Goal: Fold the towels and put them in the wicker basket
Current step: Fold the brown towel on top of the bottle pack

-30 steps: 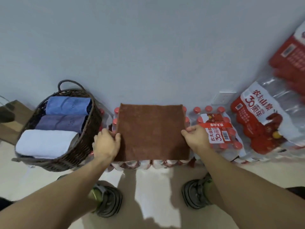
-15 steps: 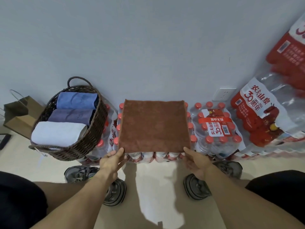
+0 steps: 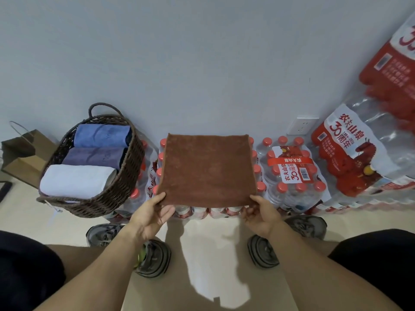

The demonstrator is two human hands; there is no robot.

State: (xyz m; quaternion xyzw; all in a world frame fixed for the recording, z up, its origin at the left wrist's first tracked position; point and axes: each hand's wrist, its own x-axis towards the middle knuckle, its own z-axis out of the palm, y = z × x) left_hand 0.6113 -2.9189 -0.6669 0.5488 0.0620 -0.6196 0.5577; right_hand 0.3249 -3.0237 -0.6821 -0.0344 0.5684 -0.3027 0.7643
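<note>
Brown towel [image 3: 206, 169] flat, near corners pinched by left hand [image 3: 150, 215], right hand [image 3: 261, 215]

The wicker basket [image 3: 94, 198] is nearly filled by three rolled towels: a blue one [image 3: 101, 135] at the back, a purple one [image 3: 94, 157] in the middle and a white one [image 3: 76, 181] at the front. Only narrow gaps are left along the basket's right wall. Open air is found above the basket, bounded behind by the wall [image 3: 179, 63]. Just right of the basket, the way is crowded by packs of bottles [image 3: 289, 176]. Left of the basket, a paper bag [image 3: 22, 158] is set.
</note>
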